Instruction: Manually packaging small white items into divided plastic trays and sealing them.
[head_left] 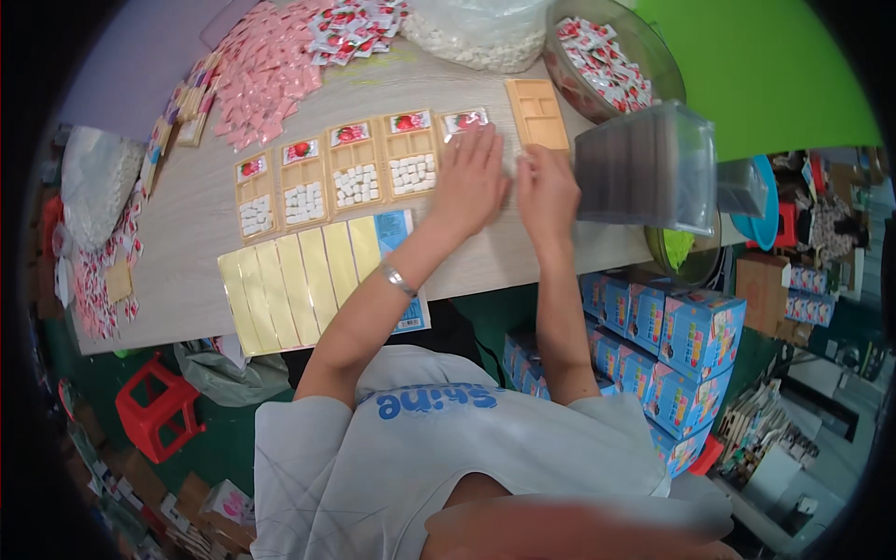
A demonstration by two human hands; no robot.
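Head view: your left hand point(469, 182) lies flat, fingers spread, over a tan tray point(471, 131) whose top slot holds a red-and-white sachet point(464, 119). Your right hand point(546, 191) sits just beside it, fingers curled together at the same tray's right edge; whether they pinch anything I cannot tell.

Just left of your left fingers stands a row of four more filled trays point(336, 173), each with a red-and-white sachet on top and a block of small white pieces below. Just beyond your right fingertips lies an empty orange tray point(539, 114). Nearer to you than the fingers, a fan of shiny gold cards point(289, 285) lies on the wooden table point(187, 224), overlapping a blue printed sheet point(397, 233).

Right of your right hand a clear plastic box point(649, 168) stands tilted, near a round bowl point(653, 47) full of red-and-white sachets. Beyond the trays lie a spread of pink packets point(266, 75) and a clear bag of white pieces point(476, 33). Below the table edge, right of your forearm, blue cartons point(672, 345) are stacked.
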